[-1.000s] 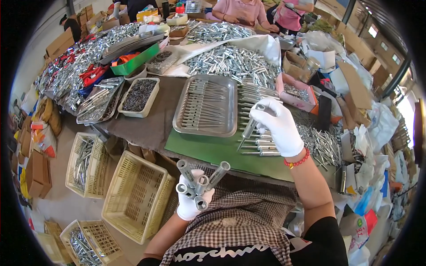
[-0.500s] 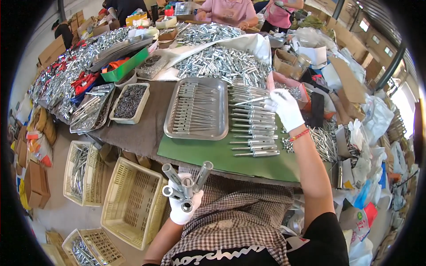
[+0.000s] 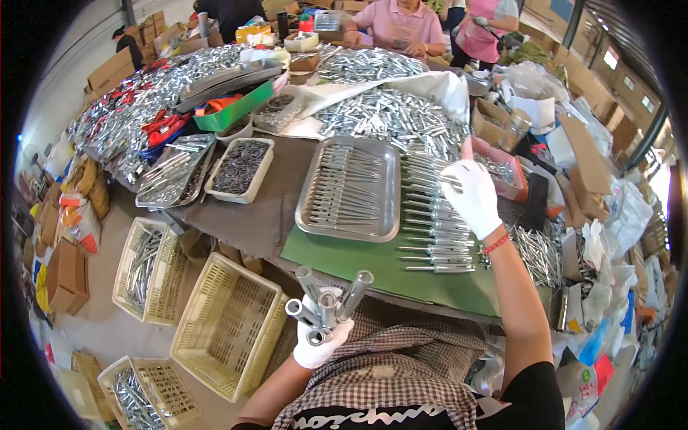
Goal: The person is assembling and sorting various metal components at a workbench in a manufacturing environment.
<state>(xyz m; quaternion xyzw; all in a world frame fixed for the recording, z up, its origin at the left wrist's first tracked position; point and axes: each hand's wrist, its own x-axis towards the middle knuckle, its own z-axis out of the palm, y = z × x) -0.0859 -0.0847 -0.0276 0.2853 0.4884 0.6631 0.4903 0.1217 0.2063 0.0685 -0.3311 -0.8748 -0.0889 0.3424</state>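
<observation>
Several shiny metal tubes (image 3: pixel 327 309) stand bunched in my gloved left hand (image 3: pixel 320 344), open ends up, above the lap near the table's front edge. My gloved right hand (image 3: pixel 473 197) is over the right side of a row of thin metal rods with thicker sleeves (image 3: pixel 437 240), laid side by side on a green mat (image 3: pixel 351 261). Its fingers are bent together at the upper part of the row; what they pinch is hidden. Left of the row, a metal tray (image 3: pixel 393 183) holds similar pointed rods lined up.
A big heap of metal sleeves (image 3: pixel 387 111) lies behind the tray. A tub of dark screws (image 3: pixel 247 168) stands to the left, and a pink box of small parts (image 3: pixel 505 168) to the right. Loose rods (image 3: pixel 534 254) are piled right of my arm. Plastic crates (image 3: pixel 215 315) stand below left.
The view has shifted, moving the table rightward in the picture. My right hand has come down onto the row; the thin rod it held out is no longer distinct. My left hand still holds the tubes.
</observation>
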